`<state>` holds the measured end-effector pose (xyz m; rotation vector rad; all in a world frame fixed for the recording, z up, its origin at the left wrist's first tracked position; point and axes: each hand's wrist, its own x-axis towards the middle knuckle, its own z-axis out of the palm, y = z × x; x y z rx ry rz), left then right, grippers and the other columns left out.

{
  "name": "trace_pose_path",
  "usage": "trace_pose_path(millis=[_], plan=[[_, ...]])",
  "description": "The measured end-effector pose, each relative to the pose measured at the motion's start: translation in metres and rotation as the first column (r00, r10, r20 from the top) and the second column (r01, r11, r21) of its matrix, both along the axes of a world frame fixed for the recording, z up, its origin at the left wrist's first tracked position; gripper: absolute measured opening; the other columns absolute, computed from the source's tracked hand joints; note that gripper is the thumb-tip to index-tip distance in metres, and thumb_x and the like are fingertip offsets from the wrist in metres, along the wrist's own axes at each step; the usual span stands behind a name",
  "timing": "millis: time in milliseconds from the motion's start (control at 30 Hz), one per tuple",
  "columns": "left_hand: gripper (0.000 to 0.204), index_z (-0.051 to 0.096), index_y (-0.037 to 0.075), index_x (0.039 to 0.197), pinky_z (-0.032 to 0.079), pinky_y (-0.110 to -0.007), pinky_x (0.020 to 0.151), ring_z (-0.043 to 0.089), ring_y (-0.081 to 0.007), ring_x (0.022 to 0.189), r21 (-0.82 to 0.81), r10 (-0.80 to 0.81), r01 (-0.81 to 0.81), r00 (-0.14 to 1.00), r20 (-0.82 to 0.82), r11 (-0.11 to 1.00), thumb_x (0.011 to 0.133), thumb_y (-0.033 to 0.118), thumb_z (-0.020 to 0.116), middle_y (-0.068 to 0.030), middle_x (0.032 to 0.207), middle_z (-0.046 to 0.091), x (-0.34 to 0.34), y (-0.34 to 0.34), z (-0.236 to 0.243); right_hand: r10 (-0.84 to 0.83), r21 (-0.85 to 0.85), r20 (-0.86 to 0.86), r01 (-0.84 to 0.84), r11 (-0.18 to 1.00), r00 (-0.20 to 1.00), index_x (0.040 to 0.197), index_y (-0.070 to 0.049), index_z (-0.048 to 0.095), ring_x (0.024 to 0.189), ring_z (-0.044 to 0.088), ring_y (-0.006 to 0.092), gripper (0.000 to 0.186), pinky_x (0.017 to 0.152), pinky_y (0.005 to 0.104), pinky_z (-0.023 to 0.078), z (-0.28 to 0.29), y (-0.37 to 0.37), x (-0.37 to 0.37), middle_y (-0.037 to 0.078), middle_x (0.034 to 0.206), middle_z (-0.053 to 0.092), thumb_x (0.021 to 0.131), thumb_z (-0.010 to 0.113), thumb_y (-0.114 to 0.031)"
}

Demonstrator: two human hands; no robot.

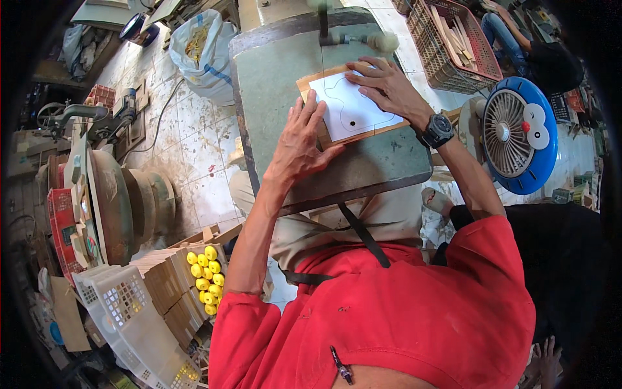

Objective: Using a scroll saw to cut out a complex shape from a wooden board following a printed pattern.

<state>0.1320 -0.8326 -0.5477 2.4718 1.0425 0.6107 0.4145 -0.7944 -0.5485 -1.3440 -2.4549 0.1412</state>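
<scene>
A thin wooden board (pixel 382 127) with a white paper pattern (pixel 353 107) glued on top lies flat on the grey-green saw table (pixel 363 165). My left hand (pixel 299 141) presses on the board's near left corner, fingers stretched forward. Over the far right part of the paper lies my right hand (pixel 386 84), fingers spread, a dark watch (pixel 438 129) on its wrist. The saw's upright blade arm (pixel 322 26) stands just beyond the board's far edge.
To the right stands a round blue fan (pixel 518 133), with a red basket of wood strips (pixel 453 45) behind it. Another person (pixel 544 55) sits top right. A white sack (pixel 204 48), yellow discs (pixel 206 279), stacked wood pieces (pixel 165 288) and a white basket (pixel 126 311) lie left.
</scene>
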Motion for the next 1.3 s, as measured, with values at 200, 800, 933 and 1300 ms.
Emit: trace_pose_path(millis=[200, 800, 933, 1300], plan=[[0.09, 0.043, 0.001, 0.147, 0.027, -0.051, 0.121, 0.031, -0.0447, 0.146, -0.03, -0.033, 0.032, 0.999, -0.033, 0.999, 0.077, 0.039, 0.085, -0.0233, 0.16, 0.031, -0.009, 0.009, 0.005, -0.053, 0.107, -0.062, 0.059, 0.993, 0.997, 0.132, -0.018, 0.067, 0.134, 0.047, 0.0292, 0.036, 0.111, 0.0468, 0.036, -0.005, -0.01, -0.009, -0.001, 0.145, 0.058, 0.099, 0.057, -0.029], [0.088, 0.05, 0.019, 0.147, 0.024, -0.059, 0.121, 0.033, -0.0395, 0.147, -0.111, -0.2, 0.197, 0.979, -0.023, 0.974, 0.069, 0.031, 0.089, -0.0127, 0.162, 0.032, -0.029, 0.039, 0.014, -0.219, 0.039, -0.079, 0.223, 0.974, 0.972, 0.135, -0.016, 0.064, 0.141, 0.041, 0.0332, 0.042, 0.112, 0.059, 0.03, 0.001, -0.044, -0.025, 0.005, 0.148, 0.054, 0.098, 0.059, -0.034], [0.088, 0.051, 0.021, 0.146, 0.024, -0.059, 0.121, 0.034, -0.0389, 0.146, -0.108, -0.226, 0.223, 0.974, -0.02, 0.969, 0.068, 0.03, 0.089, -0.0116, 0.162, 0.033, -0.031, 0.046, 0.015, -0.102, 0.038, -0.012, 0.102, 0.994, 0.995, 0.139, -0.016, 0.061, 0.148, 0.033, 0.0352, 0.061, 0.115, 0.0681, 0.019, 0.011, -0.07, -0.018, 0.007, 0.15, 0.052, 0.091, 0.064, -0.053], [0.092, 0.051, 0.022, 0.147, 0.023, -0.057, 0.123, 0.037, -0.0358, 0.145, -0.148, -0.328, 0.314, 0.941, -0.087, 0.938, 0.064, 0.024, 0.09, -0.0056, 0.163, 0.033, -0.036, 0.065, 0.024, 0.142, -0.128, 0.242, -0.114, 0.985, 0.96, 0.156, -0.027, 0.036, 0.155, 0.017, 0.0314, 0.078, 0.119, 0.0697, 0.01, 0.019, -0.103, 0.001, -0.002, 0.164, 0.031, 0.089, 0.06, -0.059]])
